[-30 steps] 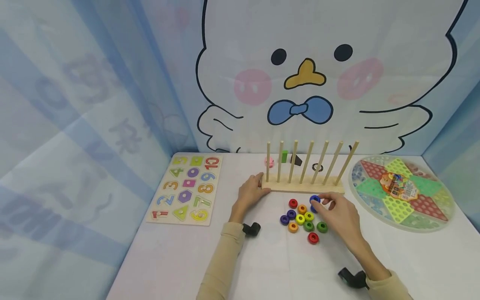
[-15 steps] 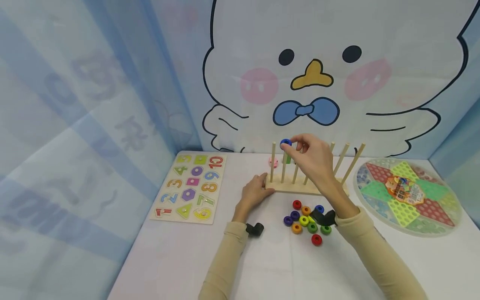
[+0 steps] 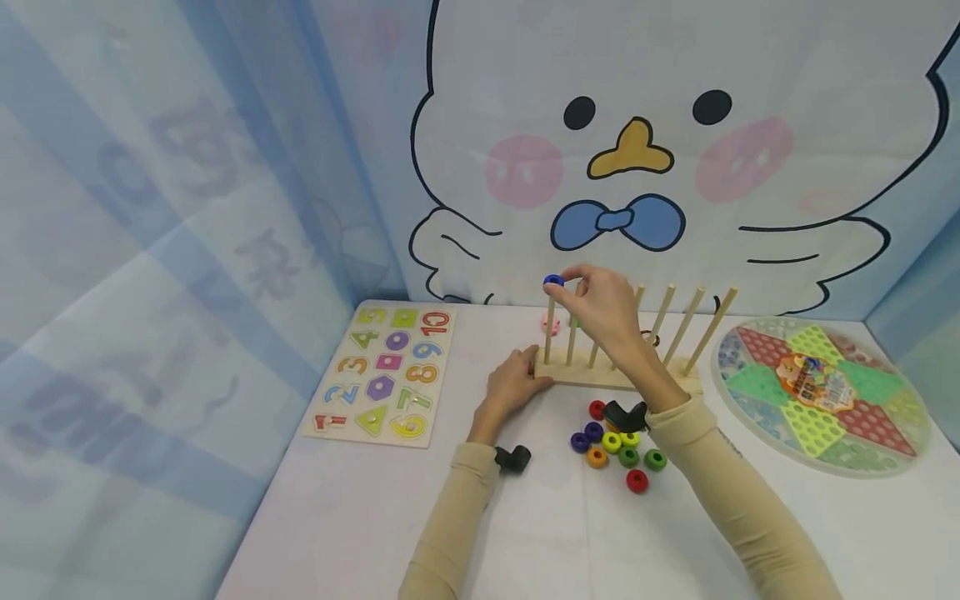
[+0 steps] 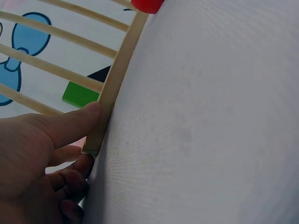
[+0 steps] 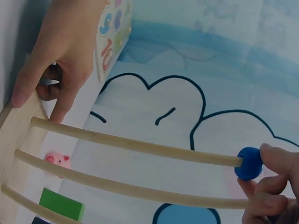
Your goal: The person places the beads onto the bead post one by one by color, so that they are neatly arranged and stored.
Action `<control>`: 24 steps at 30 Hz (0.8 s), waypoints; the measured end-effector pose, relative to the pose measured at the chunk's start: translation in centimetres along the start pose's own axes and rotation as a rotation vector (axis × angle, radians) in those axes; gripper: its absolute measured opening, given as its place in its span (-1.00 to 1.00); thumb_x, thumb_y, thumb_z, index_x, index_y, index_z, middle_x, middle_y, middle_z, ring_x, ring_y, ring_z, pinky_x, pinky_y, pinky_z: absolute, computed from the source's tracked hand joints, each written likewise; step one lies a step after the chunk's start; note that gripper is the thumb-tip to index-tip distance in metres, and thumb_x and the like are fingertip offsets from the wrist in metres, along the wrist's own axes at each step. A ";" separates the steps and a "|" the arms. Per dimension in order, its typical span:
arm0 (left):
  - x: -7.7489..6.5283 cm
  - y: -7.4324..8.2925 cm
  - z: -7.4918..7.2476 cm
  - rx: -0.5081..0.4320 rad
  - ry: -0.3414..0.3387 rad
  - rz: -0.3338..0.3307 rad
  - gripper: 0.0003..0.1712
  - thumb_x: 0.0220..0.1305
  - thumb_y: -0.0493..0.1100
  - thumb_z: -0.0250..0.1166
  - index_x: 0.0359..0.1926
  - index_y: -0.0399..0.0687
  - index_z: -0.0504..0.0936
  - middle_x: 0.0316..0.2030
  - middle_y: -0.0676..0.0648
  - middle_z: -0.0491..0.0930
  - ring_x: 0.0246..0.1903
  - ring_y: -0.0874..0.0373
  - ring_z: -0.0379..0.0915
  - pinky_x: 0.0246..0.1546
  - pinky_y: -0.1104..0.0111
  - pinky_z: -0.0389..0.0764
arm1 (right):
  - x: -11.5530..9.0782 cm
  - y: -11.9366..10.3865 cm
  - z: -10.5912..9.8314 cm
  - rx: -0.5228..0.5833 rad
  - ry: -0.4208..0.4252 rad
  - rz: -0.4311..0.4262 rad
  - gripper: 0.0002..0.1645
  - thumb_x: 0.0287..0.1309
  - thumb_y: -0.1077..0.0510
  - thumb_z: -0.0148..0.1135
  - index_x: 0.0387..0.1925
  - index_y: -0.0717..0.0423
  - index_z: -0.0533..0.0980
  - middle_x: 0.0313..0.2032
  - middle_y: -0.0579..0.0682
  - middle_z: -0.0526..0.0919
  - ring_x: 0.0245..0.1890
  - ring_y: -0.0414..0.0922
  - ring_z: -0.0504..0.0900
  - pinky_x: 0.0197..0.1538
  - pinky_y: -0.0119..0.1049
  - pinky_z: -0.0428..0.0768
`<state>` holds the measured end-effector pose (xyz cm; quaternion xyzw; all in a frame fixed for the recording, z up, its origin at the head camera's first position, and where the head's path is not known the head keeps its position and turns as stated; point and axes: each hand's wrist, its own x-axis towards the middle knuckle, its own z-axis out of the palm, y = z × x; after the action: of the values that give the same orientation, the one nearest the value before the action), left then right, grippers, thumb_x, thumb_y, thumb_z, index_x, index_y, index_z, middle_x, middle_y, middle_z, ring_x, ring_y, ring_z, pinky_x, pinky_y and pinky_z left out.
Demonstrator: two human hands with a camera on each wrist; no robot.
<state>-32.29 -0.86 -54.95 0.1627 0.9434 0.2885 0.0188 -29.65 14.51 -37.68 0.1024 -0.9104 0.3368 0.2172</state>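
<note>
My right hand [image 3: 603,308] pinches a blue bead [image 5: 250,163] between thumb and fingers at the top of the leftmost peg [image 5: 140,142]. In the right wrist view the peg's tip meets the bead's hole; how far it enters I cannot tell. My left hand [image 3: 512,387] grips the left end of the wooden peg rack [image 3: 581,377], thumb on the front of its base and fingers around the end. Several upright pegs stand on the rack, some partly hidden by my right hand. In front lie loose beads, among them a red bead [image 3: 637,481], a green bead [image 3: 655,459] and a purple bead [image 3: 580,442].
On the left lies a number-and-shape puzzle board [image 3: 378,375]. A round Chinese checkers board [image 3: 821,396] lies at the right. Behind the rack are a small pink pig figure [image 5: 57,160] and a green block [image 5: 61,204]. A printed curtain [image 3: 465,250] hangs behind the table.
My right hand has lifted the blue bead from the pile and carried it up and left to the leftmost peg's top. My left hand stays on the rack's end.
</note>
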 end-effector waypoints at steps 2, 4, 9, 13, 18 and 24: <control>-0.1 0.1 0.0 -0.002 -0.001 -0.002 -0.15 0.12 0.24 0.32 0.35 -0.03 0.33 -0.29 0.03 0.43 -0.40 0.21 0.34 -0.40 0.33 0.38 | -0.2 0.2 0.2 -0.006 -0.016 0.006 -0.48 0.14 -0.16 0.28 -0.12 0.20 0.62 -0.74 -0.04 0.42 -0.81 -0.13 0.27 -0.71 -0.27 0.21; -0.1 0.1 0.0 0.001 0.004 -0.003 -0.15 0.12 0.23 0.32 0.35 -0.03 0.33 -0.30 0.04 0.43 -0.41 0.22 0.34 -0.40 0.34 0.38 | -0.4 0.4 0.4 -0.008 -0.027 0.009 -0.48 0.16 -0.15 0.27 -0.07 0.20 0.61 -0.73 -0.05 0.42 -0.80 -0.15 0.26 -0.70 -0.28 0.21; -0.2 0.2 0.0 0.010 0.005 -0.011 -0.15 0.13 0.23 0.32 0.36 -0.02 0.33 -0.30 0.04 0.42 -0.41 0.22 0.33 -0.40 0.35 0.36 | -2.1 0.9 0.2 0.062 0.029 -0.013 -0.53 0.19 -0.10 0.26 -0.01 0.13 0.59 -0.77 -0.08 0.36 -0.81 -0.15 0.23 -0.70 -0.30 0.17; -0.2 0.3 0.0 0.020 -0.009 -0.009 -0.16 0.14 0.23 0.31 0.36 -0.02 0.32 -0.27 0.03 0.44 -0.40 0.22 0.34 -0.40 0.35 0.38 | -4.9 2.4 -0.7 0.143 0.068 0.005 -0.58 0.18 -0.10 0.26 -0.07 0.11 0.62 -0.80 -0.07 0.28 -0.82 -0.16 0.18 -0.71 -0.31 0.13; -0.1 0.4 -0.1 0.034 0.008 -0.007 -0.17 0.13 0.21 0.32 0.35 -0.03 0.33 -0.28 0.03 0.44 -0.39 0.21 0.37 -0.38 0.33 0.40 | -9.1 5.7 -1.4 0.193 -0.029 0.172 -0.58 0.19 -0.13 0.25 -0.09 0.08 0.61 -0.78 -0.04 0.24 -0.80 -0.17 0.13 -0.73 -0.30 0.12; 0.0 0.3 0.0 0.046 0.003 -0.009 -0.17 0.14 0.21 0.32 0.36 -0.02 0.32 -0.29 0.05 0.43 -0.38 0.22 0.36 -0.39 0.35 0.39 | -13.2 10.7 -1.2 0.164 -0.167 0.387 -0.53 0.20 -0.13 0.23 -0.04 0.13 0.58 -0.78 -0.11 0.23 -0.77 -0.22 0.13 -0.71 -0.31 0.14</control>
<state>-32.16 -0.66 -54.74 0.1582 0.9505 0.2668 0.0151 -21.10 23.90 -49.08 -0.0294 -0.8974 0.4356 0.0634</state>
